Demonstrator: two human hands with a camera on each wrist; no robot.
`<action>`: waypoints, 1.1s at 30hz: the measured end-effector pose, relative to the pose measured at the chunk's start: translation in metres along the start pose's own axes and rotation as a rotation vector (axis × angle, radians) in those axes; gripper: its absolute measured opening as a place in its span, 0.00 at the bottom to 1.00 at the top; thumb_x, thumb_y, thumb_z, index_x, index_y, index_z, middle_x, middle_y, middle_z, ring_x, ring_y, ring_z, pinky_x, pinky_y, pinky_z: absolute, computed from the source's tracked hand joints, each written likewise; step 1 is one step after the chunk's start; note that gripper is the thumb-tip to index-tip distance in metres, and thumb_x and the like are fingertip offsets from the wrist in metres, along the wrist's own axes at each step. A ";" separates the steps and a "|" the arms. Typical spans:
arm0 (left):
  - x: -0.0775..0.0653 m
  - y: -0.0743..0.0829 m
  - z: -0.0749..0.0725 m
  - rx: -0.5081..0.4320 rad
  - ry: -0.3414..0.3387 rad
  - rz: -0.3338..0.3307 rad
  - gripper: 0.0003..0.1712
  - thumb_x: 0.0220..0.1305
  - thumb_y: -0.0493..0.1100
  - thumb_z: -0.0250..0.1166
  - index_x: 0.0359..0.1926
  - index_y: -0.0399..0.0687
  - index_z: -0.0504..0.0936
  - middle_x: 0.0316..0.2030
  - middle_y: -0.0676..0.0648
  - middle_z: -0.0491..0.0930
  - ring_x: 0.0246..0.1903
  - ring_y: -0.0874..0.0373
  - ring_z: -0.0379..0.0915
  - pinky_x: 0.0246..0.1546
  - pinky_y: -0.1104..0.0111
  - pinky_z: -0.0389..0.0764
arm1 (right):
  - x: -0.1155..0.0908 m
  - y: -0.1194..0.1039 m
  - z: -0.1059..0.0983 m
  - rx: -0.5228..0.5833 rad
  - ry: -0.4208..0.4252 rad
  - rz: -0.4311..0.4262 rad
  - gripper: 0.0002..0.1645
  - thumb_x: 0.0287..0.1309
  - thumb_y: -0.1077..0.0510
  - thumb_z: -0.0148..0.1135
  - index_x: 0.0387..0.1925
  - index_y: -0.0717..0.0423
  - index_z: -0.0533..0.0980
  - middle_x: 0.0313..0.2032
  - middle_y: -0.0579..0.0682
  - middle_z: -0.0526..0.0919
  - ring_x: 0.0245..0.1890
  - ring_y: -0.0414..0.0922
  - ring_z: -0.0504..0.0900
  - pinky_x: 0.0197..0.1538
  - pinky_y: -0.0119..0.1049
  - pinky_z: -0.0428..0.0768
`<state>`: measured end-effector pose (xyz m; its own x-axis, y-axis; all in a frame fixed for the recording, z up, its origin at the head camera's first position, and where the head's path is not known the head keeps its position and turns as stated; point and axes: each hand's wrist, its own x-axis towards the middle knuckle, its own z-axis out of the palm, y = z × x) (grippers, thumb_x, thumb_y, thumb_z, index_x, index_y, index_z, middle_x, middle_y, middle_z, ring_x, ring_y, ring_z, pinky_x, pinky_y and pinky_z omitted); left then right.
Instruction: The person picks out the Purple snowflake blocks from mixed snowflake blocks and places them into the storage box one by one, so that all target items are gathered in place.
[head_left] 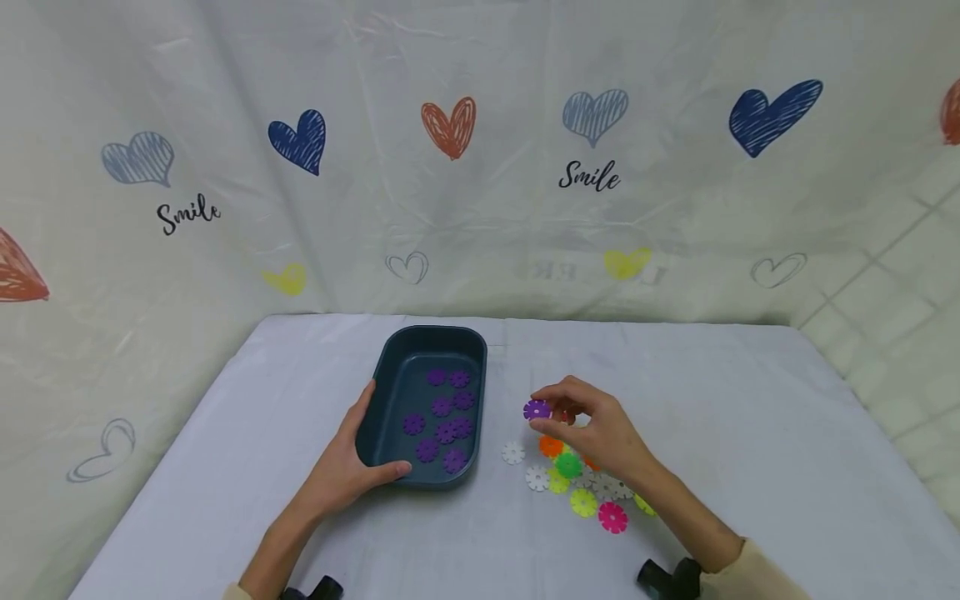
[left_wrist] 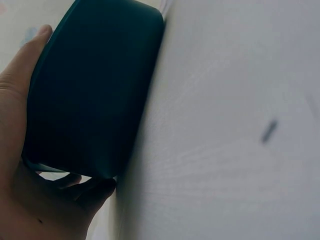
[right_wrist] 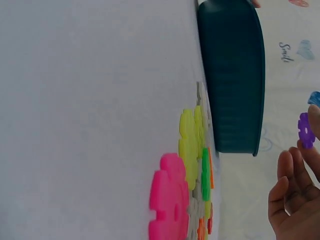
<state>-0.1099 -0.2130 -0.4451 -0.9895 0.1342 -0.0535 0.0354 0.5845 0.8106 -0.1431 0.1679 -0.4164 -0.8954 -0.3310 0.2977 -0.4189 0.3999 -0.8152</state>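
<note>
My left hand grips a dark teal plastic tray at its near left corner, thumb over the near rim and fingers along the left side. Inside the tray lie several purple notched flower discs. Between thumb and fingertips, my right hand pinches another purple flower disc, raised above the table to the right of the tray. The right wrist view also has this purple disc at the fingertips. Under the right hand spreads a loose pile of flower discs, partly hidden by it.
The pile holds a pink disc, a green disc, orange, yellow and white ones. One white disc lies at its left edge, near the tray. A white cloth covers the table, and a heart-printed sheet hangs behind.
</note>
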 end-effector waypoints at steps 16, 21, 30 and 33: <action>0.001 0.005 -0.002 0.011 0.004 -0.009 0.74 0.49 0.57 0.83 0.84 0.70 0.39 0.85 0.42 0.44 0.80 0.35 0.51 0.71 0.34 0.63 | 0.008 -0.007 0.018 0.058 -0.029 -0.012 0.16 0.59 0.52 0.77 0.49 0.39 0.86 0.39 0.40 0.85 0.37 0.38 0.82 0.41 0.31 0.82; 0.001 0.008 -0.005 0.029 -0.023 -0.032 0.76 0.47 0.58 0.84 0.85 0.64 0.39 0.84 0.39 0.46 0.78 0.35 0.53 0.71 0.36 0.64 | 0.011 -0.012 0.023 0.063 -0.056 0.016 0.16 0.60 0.50 0.77 0.49 0.36 0.85 0.38 0.39 0.84 0.38 0.38 0.81 0.43 0.31 0.80; 0.005 0.015 -0.013 0.110 -0.072 0.005 0.82 0.44 0.62 0.85 0.84 0.54 0.35 0.82 0.35 0.47 0.75 0.35 0.58 0.69 0.36 0.68 | 0.019 -0.021 0.029 0.043 -0.063 0.009 0.15 0.60 0.48 0.76 0.49 0.36 0.85 0.39 0.37 0.84 0.38 0.38 0.81 0.45 0.31 0.79; 0.007 0.016 -0.014 0.125 -0.094 0.034 0.83 0.44 0.63 0.84 0.85 0.51 0.33 0.83 0.34 0.44 0.76 0.34 0.56 0.69 0.36 0.68 | 0.022 -0.022 0.030 0.046 -0.055 0.017 0.15 0.60 0.48 0.76 0.49 0.36 0.85 0.40 0.37 0.85 0.39 0.38 0.82 0.46 0.32 0.79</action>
<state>-0.1181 -0.2139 -0.4243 -0.9703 0.2258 -0.0865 0.0912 0.6727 0.7343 -0.1486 0.1261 -0.4067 -0.8922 -0.3711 0.2573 -0.3953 0.3664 -0.8423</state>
